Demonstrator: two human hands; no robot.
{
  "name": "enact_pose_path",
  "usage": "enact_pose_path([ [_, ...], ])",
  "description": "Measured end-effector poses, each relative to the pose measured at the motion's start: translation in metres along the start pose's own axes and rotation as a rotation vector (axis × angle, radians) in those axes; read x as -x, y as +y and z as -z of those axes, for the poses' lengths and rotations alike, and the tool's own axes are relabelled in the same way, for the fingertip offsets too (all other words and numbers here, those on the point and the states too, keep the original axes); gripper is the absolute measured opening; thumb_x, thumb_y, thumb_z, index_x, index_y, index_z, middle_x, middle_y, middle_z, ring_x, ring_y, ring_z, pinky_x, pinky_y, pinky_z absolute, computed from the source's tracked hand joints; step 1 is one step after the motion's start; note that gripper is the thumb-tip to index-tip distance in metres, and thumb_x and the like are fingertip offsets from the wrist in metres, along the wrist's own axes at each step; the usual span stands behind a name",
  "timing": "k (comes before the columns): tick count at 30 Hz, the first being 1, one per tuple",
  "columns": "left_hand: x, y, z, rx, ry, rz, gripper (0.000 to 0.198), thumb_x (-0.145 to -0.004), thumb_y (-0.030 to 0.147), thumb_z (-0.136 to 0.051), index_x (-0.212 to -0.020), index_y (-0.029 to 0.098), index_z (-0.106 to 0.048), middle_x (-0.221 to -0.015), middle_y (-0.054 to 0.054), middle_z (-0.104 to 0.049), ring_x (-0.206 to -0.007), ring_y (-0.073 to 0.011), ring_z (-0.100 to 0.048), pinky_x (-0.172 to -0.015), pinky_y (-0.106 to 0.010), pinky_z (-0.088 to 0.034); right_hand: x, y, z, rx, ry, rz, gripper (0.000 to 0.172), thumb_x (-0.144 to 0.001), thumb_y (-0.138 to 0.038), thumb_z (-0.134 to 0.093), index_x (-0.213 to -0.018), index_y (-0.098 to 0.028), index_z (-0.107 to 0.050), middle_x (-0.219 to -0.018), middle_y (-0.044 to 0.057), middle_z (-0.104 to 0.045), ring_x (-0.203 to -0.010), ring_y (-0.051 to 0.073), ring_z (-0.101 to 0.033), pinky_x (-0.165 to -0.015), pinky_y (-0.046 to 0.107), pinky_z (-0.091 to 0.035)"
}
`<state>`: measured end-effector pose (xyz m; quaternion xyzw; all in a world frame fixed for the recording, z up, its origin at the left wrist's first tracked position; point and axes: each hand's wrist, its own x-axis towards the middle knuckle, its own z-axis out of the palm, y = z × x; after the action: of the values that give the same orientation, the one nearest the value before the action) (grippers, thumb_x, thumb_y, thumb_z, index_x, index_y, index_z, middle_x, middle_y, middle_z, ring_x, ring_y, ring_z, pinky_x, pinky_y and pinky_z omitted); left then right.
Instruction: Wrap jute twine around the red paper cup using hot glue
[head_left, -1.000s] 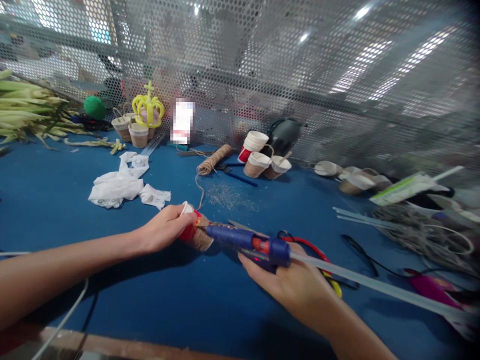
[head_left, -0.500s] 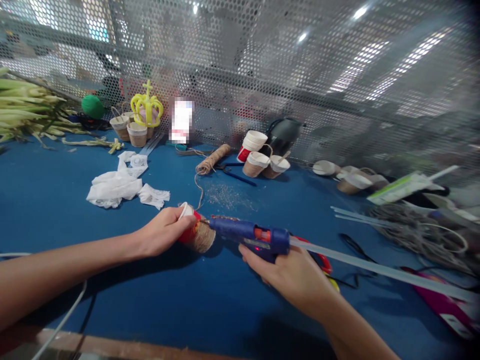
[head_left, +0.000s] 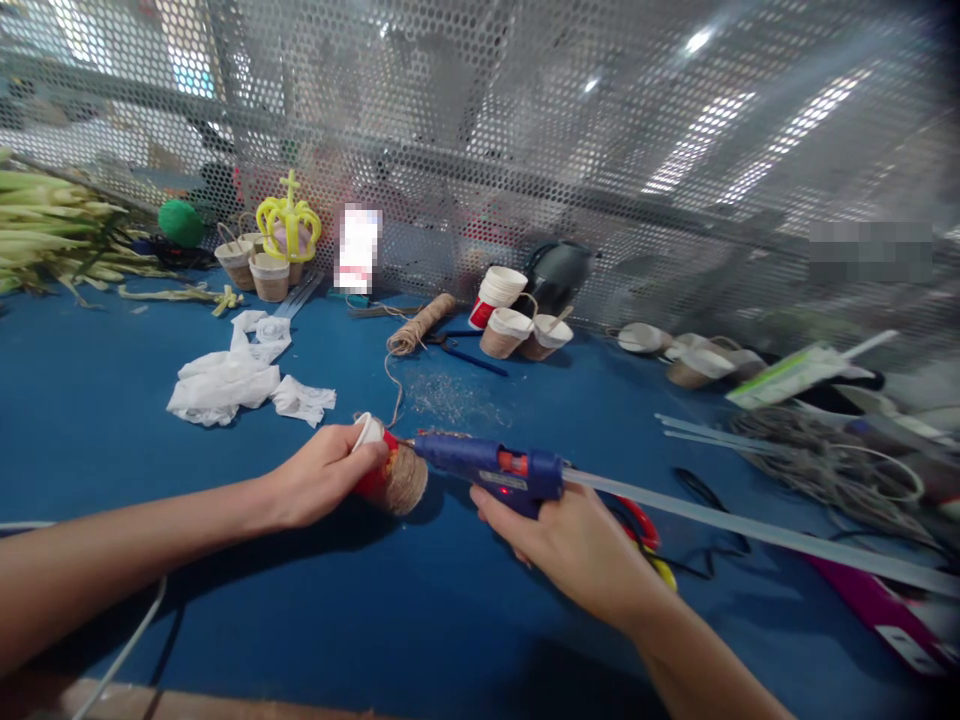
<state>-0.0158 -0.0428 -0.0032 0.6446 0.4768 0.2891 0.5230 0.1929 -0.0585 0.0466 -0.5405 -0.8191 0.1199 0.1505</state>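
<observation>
My left hand (head_left: 326, 472) is closed around a red and white paper cup (head_left: 373, 482), which lies tilted on its side. Brown twine (head_left: 407, 480) is wound round the cup's lower part, and a strand leads back to a twine roll (head_left: 422, 325). In my right hand (head_left: 574, 540) is a blue hot glue gun (head_left: 491, 466), its small red light lit. The gun's nozzle points left and meets the cup at the edge of the wound twine. A long clear glue stick (head_left: 705, 512) sticks out of its rear.
White crumpled tissue (head_left: 225, 385) lies at left. Twine-wrapped cups (head_left: 506, 333), pliers (head_left: 472, 358) and a yellow crown (head_left: 289, 225) stand or lie toward the perforated metal screen (head_left: 450, 130). Red-handled scissors (head_left: 637, 525), a black cord and grey cord bundle (head_left: 810, 455) are at right.
The view has shifted slightly. Both hands keep their holds on the cup and the glue gun, and the nozzle stays at the cup near the twine's edge.
</observation>
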Motion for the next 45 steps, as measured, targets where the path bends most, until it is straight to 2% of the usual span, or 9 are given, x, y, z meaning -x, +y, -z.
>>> enact_pose_path([
  [7, 0.001, -0.003, -0.001, -0.023, 0.001, -0.024, 0.028, -0.08, 0.034, -0.033, -0.064, 0.014, -0.045, -0.059, 0.004, -0.037, -0.056, -0.0093, -0.033, -0.053, -0.021, -0.03, 0.003, 0.005, -0.005, -0.139, -0.087, -0.135, 0.031, -0.073, -0.035, -0.046, -0.046, -0.018, -0.048, -0.039, -0.002, -0.048, -0.039, 0.011, -0.045, -0.042, 0.022, -0.039],
  [11, 0.001, -0.002, 0.0, -0.035, 0.002, -0.043, 0.028, -0.08, 0.034, -0.033, -0.064, 0.014, -0.046, -0.059, 0.004, -0.042, -0.056, -0.0093, -0.036, -0.053, -0.02, -0.032, 0.004, 0.005, -0.003, -0.137, -0.096, -0.128, 0.028, -0.073, -0.034, -0.046, -0.05, -0.018, -0.053, -0.04, -0.002, -0.049, -0.04, 0.011, -0.046, -0.043, 0.023, -0.039],
  [16, 0.001, 0.0, 0.0, -0.036, 0.0, -0.012, 0.032, -0.079, 0.035, -0.033, -0.073, 0.012, -0.054, -0.061, 0.001, -0.051, -0.056, -0.0108, -0.043, -0.055, -0.021, -0.037, 0.004, 0.001, 0.001, -0.103, -0.053, -0.07, 0.022, -0.072, -0.028, -0.045, -0.058, -0.018, -0.056, -0.047, -0.001, -0.053, -0.045, 0.012, -0.049, -0.046, 0.023, -0.04],
  [21, 0.001, 0.003, 0.0, -0.007, 0.016, 0.007, 0.033, -0.077, 0.035, -0.035, -0.075, 0.011, -0.057, -0.064, -0.002, -0.058, -0.059, -0.0134, -0.049, -0.056, -0.023, -0.04, 0.008, -0.003, 0.002, -0.102, -0.02, -0.028, 0.02, -0.072, -0.028, -0.045, -0.058, -0.019, -0.056, -0.046, -0.001, -0.053, -0.047, 0.013, -0.053, -0.044, 0.022, -0.04],
  [27, 0.0, 0.008, 0.001, 0.098, -0.025, 0.023, 0.03, -0.076, 0.032, -0.037, -0.076, 0.012, -0.058, -0.073, -0.004, -0.063, -0.071, -0.0173, -0.055, -0.064, -0.024, -0.043, 0.01, -0.004, 0.002, -0.086, 0.031, 0.072, 0.013, -0.072, -0.024, -0.047, -0.068, -0.021, -0.059, -0.06, 0.0, -0.061, -0.059, 0.015, -0.058, -0.052, 0.024, -0.045],
  [33, -0.001, 0.007, 0.0, 0.233, -0.087, 0.016, 0.029, -0.078, 0.028, -0.036, -0.08, 0.012, -0.06, -0.08, -0.003, -0.064, -0.076, -0.0166, -0.056, -0.07, -0.024, -0.042, 0.013, -0.002, 0.002, -0.02, 0.011, 0.195, 0.016, -0.072, -0.023, -0.048, -0.063, -0.023, -0.06, -0.05, -0.001, -0.056, -0.057, 0.017, -0.058, -0.051, 0.027, -0.045],
  [40, 0.001, 0.005, 0.001, 0.1, -0.014, 0.037, 0.032, -0.078, 0.032, -0.036, -0.081, 0.01, -0.059, -0.077, -0.005, -0.063, -0.071, -0.0174, -0.055, -0.066, -0.026, -0.042, 0.01, -0.002, 0.001, -0.018, 0.064, 0.14, 0.019, -0.075, -0.024, -0.045, -0.061, -0.022, -0.058, -0.05, 0.0, -0.056, -0.057, 0.016, -0.058, -0.049, 0.025, -0.045],
  [45, 0.0, 0.005, 0.001, 0.108, -0.027, 0.025, 0.031, -0.078, 0.032, -0.036, -0.079, 0.01, -0.058, -0.076, -0.004, -0.063, -0.07, -0.017, -0.054, -0.065, -0.025, -0.042, 0.014, 0.002, 0.002, 0.044, 0.074, 0.275, 0.02, -0.074, -0.025, -0.041, -0.07, -0.023, -0.061, -0.05, 0.002, -0.057, -0.053, 0.018, -0.056, -0.051, 0.029, -0.045],
])
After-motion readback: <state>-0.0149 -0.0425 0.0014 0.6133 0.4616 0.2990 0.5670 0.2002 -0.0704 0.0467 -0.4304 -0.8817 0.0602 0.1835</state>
